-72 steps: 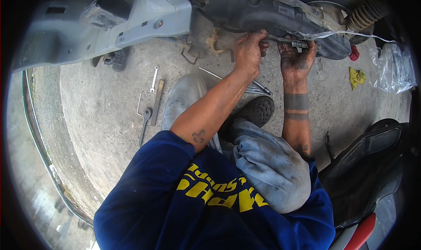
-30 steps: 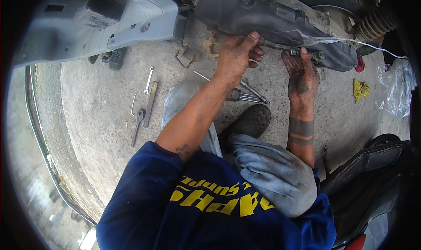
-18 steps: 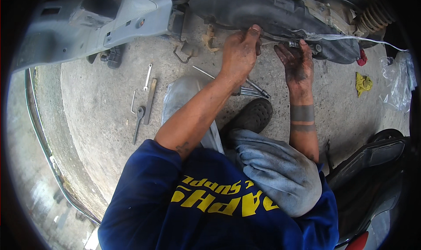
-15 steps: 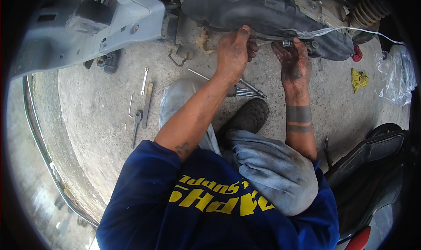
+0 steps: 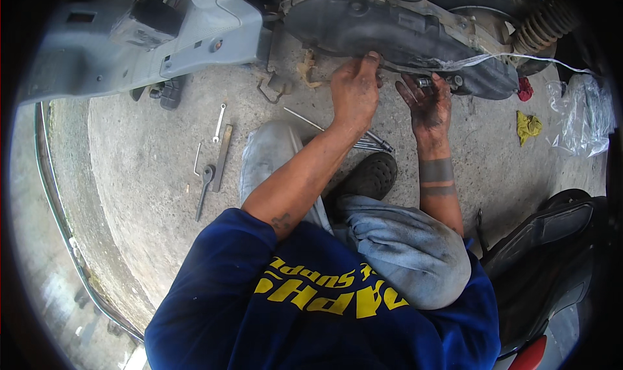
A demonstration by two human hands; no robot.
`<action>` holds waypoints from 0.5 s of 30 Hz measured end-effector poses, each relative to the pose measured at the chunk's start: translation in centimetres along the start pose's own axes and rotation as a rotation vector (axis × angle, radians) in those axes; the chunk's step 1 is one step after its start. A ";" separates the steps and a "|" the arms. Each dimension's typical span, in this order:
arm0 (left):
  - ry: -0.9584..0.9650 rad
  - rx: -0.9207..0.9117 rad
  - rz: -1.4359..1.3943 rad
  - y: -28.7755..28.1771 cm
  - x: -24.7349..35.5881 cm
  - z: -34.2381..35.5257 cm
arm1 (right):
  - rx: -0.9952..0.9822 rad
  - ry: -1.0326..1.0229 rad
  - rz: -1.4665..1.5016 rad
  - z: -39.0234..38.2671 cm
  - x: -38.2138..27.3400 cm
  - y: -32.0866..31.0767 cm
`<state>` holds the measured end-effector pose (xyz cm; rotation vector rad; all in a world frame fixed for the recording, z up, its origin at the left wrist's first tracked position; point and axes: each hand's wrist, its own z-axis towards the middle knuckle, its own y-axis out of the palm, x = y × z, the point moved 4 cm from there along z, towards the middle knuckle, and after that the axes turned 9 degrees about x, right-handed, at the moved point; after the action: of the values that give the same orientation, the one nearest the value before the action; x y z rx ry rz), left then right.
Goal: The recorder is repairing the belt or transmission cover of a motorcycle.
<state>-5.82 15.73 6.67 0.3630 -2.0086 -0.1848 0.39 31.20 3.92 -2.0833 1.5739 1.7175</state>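
Observation:
My left hand is closed in front of the long black engine cover, its thumb up along the cover's lower edge. What it grips is hidden by its own fingers. To its right, my right hand is palm up, dark with grease. Between its thumb and fingers is a short shiny metal socket, just under the cover's edge. A white strip lies across the cover above this hand.
A grey frame panel extends at upper left. On the concrete lie a combination wrench, ratchet, flat bar and hex key. A yellow rag, red rag and clear plastic bag lie right.
The view has shifted a little, so the engine and floor tools sit slightly lower. My right fingers look more spread around the socket. My left hand stays closed at the cover's lower edge.

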 end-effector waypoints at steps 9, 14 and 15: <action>-0.144 -0.203 -0.081 -2.0 -3.1 -1.7 | 0.117 -0.011 -0.447 -0.8 -4.6 -0.4; -0.183 -0.313 -0.017 1.3 -2.3 -0.7 | 0.153 -0.002 -0.435 -1.2 -5.5 0.1; -0.270 -0.376 0.015 2.4 -2.5 -1.0 | 0.154 -0.010 -0.532 -1.1 -6.0 -0.3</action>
<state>-4.32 18.85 5.63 0.0858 -2.1823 -0.6194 2.00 34.72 8.65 -2.1466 0.9790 1.3705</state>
